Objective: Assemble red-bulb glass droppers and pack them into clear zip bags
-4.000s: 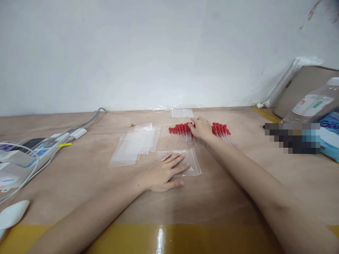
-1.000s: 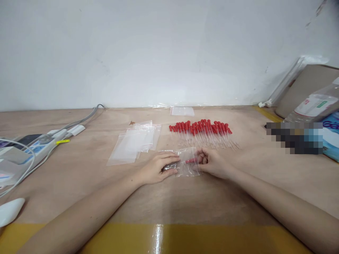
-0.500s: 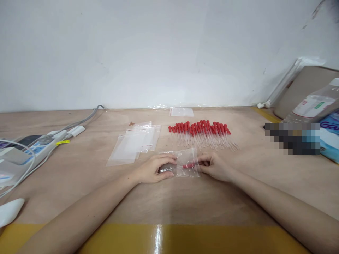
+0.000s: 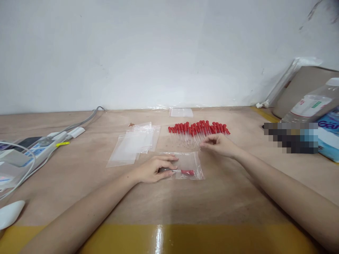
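At the far left edge of the desk (image 4: 79, 197) lies a white rounded object (image 4: 10, 213), with a power strip (image 4: 39, 150) and its grey cable (image 4: 84, 123) beyond it; neither is in contact with either hand. Right of these, a fanned stack of empty clear bags (image 4: 135, 143) lies flat, near the left hand. The left hand (image 4: 153, 168) rests on the closed end of a small clear bag (image 4: 189, 165), its grip narrow, fingers pressing the film to the desk, apparently to steady it; inside lies one red-bulbed dropper (image 4: 182, 171), bulb toward the right. A further flat bag (image 4: 181, 112) lies near the wall. The right hand (image 4: 219, 144) hovers at the near edge of the row of red-bulbed droppers (image 4: 198, 129), fingers loosely curled, holding nothing visible. At far right stand a plastic bottle (image 4: 312, 106) and cardboard (image 4: 302, 86).
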